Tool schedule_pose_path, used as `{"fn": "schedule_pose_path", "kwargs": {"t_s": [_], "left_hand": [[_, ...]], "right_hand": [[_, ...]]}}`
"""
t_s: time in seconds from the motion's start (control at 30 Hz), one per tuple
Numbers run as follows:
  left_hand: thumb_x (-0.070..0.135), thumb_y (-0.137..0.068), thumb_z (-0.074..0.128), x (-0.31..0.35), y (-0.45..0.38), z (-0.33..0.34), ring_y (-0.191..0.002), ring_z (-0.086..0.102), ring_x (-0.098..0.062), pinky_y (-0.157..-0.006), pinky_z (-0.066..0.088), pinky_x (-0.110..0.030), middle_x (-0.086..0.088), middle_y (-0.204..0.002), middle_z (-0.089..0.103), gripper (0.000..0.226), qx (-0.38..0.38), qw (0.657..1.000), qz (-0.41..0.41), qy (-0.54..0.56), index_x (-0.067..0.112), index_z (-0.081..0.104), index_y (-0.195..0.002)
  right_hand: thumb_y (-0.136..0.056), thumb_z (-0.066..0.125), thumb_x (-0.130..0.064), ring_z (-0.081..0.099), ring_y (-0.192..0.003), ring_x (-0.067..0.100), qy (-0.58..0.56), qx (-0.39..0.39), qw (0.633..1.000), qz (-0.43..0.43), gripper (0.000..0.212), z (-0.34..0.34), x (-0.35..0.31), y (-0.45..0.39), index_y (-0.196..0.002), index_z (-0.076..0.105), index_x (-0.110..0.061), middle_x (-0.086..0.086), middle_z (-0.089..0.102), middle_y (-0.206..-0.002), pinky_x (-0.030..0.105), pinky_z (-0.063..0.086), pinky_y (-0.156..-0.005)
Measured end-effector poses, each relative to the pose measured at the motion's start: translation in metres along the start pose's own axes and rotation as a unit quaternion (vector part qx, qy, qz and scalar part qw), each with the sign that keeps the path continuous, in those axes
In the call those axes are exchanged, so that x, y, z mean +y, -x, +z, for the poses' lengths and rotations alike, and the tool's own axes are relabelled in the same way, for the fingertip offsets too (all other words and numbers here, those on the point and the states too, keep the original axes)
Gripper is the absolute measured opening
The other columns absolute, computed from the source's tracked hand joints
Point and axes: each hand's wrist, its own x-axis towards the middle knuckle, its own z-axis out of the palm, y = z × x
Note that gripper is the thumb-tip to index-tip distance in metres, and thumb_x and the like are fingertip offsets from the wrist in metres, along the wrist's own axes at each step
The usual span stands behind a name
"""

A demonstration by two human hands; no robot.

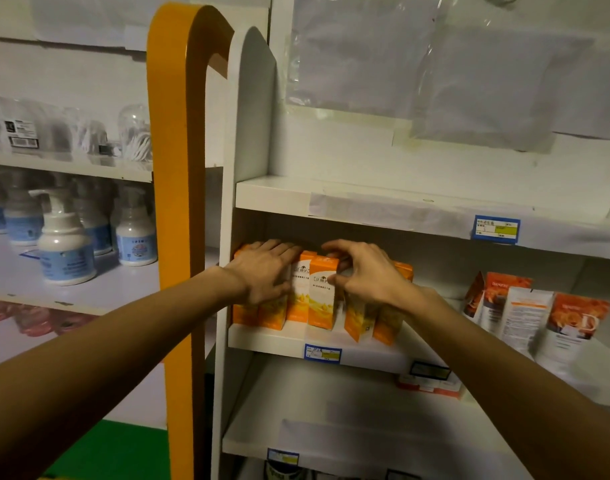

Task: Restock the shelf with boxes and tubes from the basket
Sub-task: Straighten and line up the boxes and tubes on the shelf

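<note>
Reaching into the middle shelf [317,344], both hands work a row of orange boxes [322,296] standing upright along its left part. The left hand [262,271] lies flat over the boxes at the left end of the row, fingers straight and close together, palm against their fronts and tops. The right hand [362,271] has its fingers curled, thumb and fingertips pinching the top right edge of the box in the middle of the row; two more boxes stand tilted just right of it, partly hidden under the wrist. A blue price tag [322,353] sits on the shelf's front edge, below the boxes. Far to the right on the same level stand orange-and-white pouches [532,313], well apart from the boxes. To the left, beyond an orange post [173,202], another rack holds white pump bottles [64,244] with blue labels. The basket is out of view.
</note>
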Motion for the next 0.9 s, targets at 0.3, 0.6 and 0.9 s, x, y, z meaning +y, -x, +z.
{"fn": "schedule_pose_path", "kwargs": {"t_s": [0.3,0.6,0.9], "left_hand": [[0.050,-0.096,0.056,-0.003,-0.001,0.000,-0.154,0.017,-0.027,-0.125,0.015,-0.043,-0.007,-0.167,0.020,0.089,-0.019,0.999,-0.004,0.032,0.022,0.003,-0.161],[0.047,-0.095,0.060,-0.006,-0.002,-0.004,-0.155,0.013,-0.026,-0.126,0.011,-0.040,-0.008,-0.168,0.014,0.098,-0.042,0.998,-0.008,0.041,0.019,-0.007,-0.161],[0.049,-0.093,0.064,-0.007,-0.001,-0.012,-0.154,0.017,-0.027,-0.125,0.016,-0.042,-0.007,-0.167,0.021,0.095,-0.037,0.998,-0.007,0.042,0.020,0.004,-0.162]], "right_hand": [[-0.086,0.074,-0.019,0.064,-0.110,0.013,-0.050,-0.004,0.999,0.010,0.062,0.002,-0.003,-0.001,-0.142,0.048,-0.024,0.000,0.062,-0.132,0.034,0.057,-0.093],[-0.089,0.070,-0.017,0.060,-0.119,0.013,-0.096,0.002,0.995,0.020,0.056,0.014,-0.011,-0.004,-0.141,0.050,-0.019,0.001,0.060,-0.135,0.035,0.053,-0.101],[-0.090,0.066,-0.038,0.045,-0.126,0.015,0.114,0.043,0.990,-0.066,0.050,0.028,-0.019,-0.009,-0.137,0.053,-0.026,-0.004,0.045,-0.139,0.033,0.046,-0.101]]}}
